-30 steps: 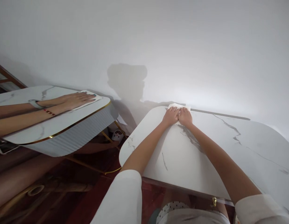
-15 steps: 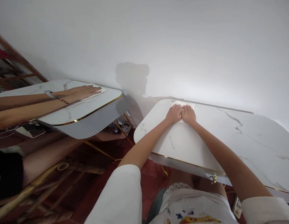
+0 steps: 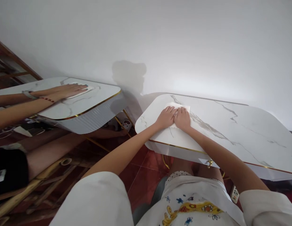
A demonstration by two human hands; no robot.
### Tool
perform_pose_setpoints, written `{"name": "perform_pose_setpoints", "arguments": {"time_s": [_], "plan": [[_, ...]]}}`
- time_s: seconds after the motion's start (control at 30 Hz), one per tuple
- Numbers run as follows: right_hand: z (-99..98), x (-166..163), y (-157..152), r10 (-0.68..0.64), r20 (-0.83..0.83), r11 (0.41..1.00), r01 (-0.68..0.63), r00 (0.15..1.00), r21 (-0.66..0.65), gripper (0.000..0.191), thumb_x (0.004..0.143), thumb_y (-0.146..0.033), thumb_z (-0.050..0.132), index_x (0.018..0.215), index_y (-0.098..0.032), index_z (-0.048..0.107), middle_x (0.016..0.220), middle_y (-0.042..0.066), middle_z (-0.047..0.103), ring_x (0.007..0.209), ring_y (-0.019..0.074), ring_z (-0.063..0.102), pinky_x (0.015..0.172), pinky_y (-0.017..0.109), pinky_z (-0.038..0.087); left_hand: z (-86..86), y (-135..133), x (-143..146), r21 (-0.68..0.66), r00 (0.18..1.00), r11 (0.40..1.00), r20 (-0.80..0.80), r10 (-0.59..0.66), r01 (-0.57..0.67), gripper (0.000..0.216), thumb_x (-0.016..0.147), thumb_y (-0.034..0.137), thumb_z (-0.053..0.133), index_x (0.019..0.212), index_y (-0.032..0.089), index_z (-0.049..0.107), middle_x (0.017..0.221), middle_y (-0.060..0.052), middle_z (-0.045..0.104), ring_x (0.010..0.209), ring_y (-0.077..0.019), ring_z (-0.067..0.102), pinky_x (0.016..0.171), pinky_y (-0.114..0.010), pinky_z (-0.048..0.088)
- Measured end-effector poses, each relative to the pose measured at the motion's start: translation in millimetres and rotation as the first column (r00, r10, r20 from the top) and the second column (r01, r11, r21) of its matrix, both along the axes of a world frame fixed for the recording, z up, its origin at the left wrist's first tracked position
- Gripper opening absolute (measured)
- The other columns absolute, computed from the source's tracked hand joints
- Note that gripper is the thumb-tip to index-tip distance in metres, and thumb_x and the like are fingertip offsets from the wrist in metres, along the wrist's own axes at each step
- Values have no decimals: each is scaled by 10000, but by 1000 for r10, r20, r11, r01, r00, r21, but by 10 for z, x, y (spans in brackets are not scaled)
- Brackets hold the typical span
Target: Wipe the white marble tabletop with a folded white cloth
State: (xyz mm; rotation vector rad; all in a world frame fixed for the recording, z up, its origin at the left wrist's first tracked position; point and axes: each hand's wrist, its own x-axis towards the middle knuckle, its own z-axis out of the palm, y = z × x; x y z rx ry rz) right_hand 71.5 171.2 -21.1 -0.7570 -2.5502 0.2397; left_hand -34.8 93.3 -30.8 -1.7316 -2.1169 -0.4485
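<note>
The left hand (image 3: 166,117) and right hand (image 3: 183,119), fingers extended, gripping nothing, both cover the cloth (image 3: 173,104), which shows beyond their tips toward twelve o'clock.

A plain white wall (image 3: 183,37) fills the background, brightest right of centre, with a soft grey shadow (image 3: 128,73) left of its middle. At left stand a brown wooden rack (image 3: 16,59) and a marble-patterned, gold-edged desk (image 3: 103,90) with a fluted side. Below are a bamboo chair (image 3: 25,192) and red floor tiles (image 3: 146,175).
</note>
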Motion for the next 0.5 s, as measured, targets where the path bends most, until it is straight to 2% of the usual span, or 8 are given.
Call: {"name": "perform_pose_setpoints", "arguments": {"time_s": [0.13, 0.3, 0.5], "plan": [[11, 122, -198, 21, 42, 999, -19, 999, -36, 504, 942, -210, 313, 1404, -42, 426, 1489, 168, 410, 1397, 299, 323, 1127, 426, 255, -8, -234, 134, -29, 1000, 1000, 14, 13, -12, 447, 935, 284, 297, 1325, 163, 480, 1369, -125, 507, 1302, -257, 413, 1093, -458, 334], [48, 275, -351, 81, 117, 995, -73, 990, -75, 531, 956, -241, 298, 1447, -49, 364, 1530, 170, 337, 1430, 286, 262, 1147, 427, 217, -48, -435, 297, -23, 997, 998, 43, 64, -63, 454, 925, 278, 321, 1355, 214, 452, 1391, -93, 497, 1323, -259, 396, 1087, -475, 339], [25, 519, -424, 134, 48, 990, -131, 990, -57, 521, 938, -227, 303, 1418, -61, 418, 1506, 164, 385, 1411, 281, 306, 1136, 422, 243, -63, -553, 607, 4, 986, 986, 35, 165, -165, 443, 934, 295, 314, 1342, 211, 463, 1388, -110, 498, 1312, -280, 401, 1065, -492, 361]]}}
